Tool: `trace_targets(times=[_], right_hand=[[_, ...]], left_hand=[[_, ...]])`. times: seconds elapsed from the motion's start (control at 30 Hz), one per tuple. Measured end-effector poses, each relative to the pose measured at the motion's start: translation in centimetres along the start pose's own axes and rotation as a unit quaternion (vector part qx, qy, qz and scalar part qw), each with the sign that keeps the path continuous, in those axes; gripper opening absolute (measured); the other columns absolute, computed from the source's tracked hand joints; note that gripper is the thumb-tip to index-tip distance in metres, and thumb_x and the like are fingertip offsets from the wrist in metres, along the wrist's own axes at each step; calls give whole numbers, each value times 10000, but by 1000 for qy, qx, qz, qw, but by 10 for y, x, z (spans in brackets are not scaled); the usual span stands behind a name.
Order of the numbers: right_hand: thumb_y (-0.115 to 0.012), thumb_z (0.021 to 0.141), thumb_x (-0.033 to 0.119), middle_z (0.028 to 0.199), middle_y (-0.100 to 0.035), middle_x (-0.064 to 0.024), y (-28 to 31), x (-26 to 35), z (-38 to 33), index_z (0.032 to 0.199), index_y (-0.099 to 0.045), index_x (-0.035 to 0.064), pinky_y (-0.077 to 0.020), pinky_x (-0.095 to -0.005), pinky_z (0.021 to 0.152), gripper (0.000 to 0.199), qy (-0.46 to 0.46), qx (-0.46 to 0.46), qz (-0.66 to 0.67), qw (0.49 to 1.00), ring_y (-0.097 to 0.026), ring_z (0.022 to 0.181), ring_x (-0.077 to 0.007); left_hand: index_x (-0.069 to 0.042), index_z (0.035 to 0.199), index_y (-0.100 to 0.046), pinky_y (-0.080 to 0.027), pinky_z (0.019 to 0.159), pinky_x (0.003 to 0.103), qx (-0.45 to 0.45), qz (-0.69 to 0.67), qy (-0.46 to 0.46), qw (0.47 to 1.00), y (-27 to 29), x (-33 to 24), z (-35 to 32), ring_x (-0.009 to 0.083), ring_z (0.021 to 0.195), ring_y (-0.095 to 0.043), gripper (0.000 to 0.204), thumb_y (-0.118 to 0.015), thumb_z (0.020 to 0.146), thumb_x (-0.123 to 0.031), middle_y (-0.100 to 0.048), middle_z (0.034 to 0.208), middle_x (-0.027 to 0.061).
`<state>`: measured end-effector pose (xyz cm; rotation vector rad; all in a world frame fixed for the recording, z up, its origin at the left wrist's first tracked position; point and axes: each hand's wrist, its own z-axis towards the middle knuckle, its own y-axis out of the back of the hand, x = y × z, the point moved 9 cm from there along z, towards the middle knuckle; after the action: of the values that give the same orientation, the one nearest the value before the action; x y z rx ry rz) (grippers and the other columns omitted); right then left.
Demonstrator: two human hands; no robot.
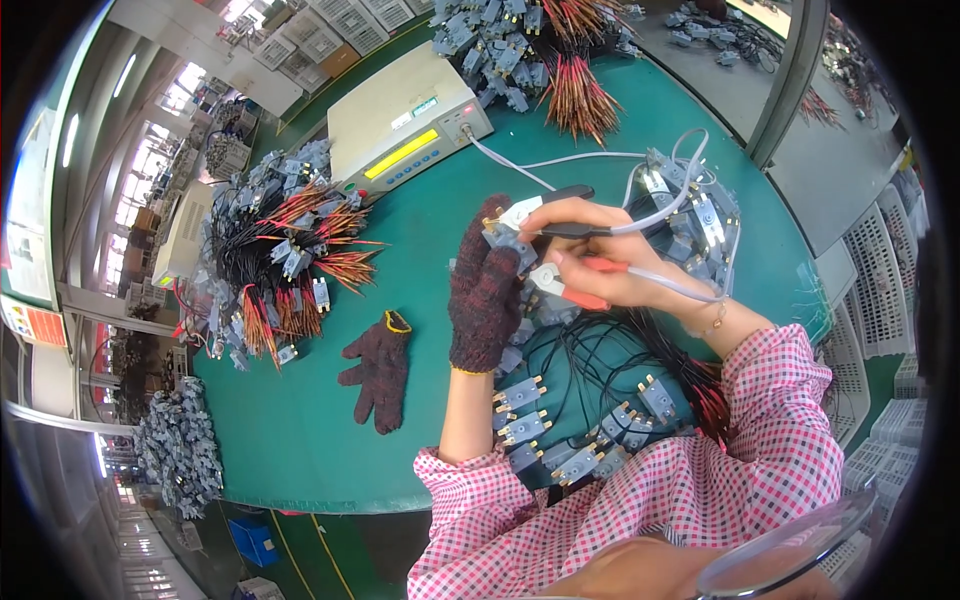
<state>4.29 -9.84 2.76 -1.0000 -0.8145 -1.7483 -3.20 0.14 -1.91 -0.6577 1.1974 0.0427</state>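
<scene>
Two clips, a black-handled clip and a red-handled clip, are held by the bare right hand. The gloved left hand pinches a grey connector beside their tips, above the green table. Nearby lie a dark glove and a yellow-screened instrument.

Bright windows line the left; the floor is green.
</scene>
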Motion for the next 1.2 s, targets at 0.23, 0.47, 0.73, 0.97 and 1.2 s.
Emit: trace_targets(times=[0.23,0.47,0.73,0.97,1.2], right_hand=[[-534,851,-42,1120,-579,-102,0,0,-1,1205,-508,7,-491,-274,824,359,19,3,-29,999,-600,960,-136],[-533,853,-40,1142,-569,-89,-1,4,1,1200,-520,17,-497,-272,808,352,15,5,-39,999,-600,976,-140],[-530,856,-34,1151,-557,-88,1,4,2,1198,-532,14,-484,-271,841,346,7,-6,-18,1000,-574,1026,-140],[-522,845,-51,1134,-562,-94,3,6,1,1172,-562,11,-483,-276,847,335,19,-20,-35,999,-577,992,-137],[-525,840,-55,1086,-580,-95,1,5,2,1156,-580,11,-489,-262,826,328,13,-21,-54,998,-589,944,-132]], left_hand=[[-42,1369,-399,-458,880,290,1,-1,1,1000,0,1,0,179,1097,-526,533,-570,872,-130,-493,1294,91],[-37,1369,-395,-456,892,293,-8,-8,5,1000,3,3,0,180,1111,-520,530,-573,882,-142,-490,1298,88],[-27,1367,-392,-450,924,312,4,-32,4,999,0,2,2,192,1122,-514,519,-565,888,-126,-486,1294,101],[-38,1367,-395,-453,914,305,0,-12,0,1000,0,3,2,180,1111,-515,517,-568,890,-139,-486,1292,98],[-46,1365,-399,-455,893,291,-2,12,-1,1000,4,3,0,168,1094,-514,508,-563,897,-159,-476,1296,80]])
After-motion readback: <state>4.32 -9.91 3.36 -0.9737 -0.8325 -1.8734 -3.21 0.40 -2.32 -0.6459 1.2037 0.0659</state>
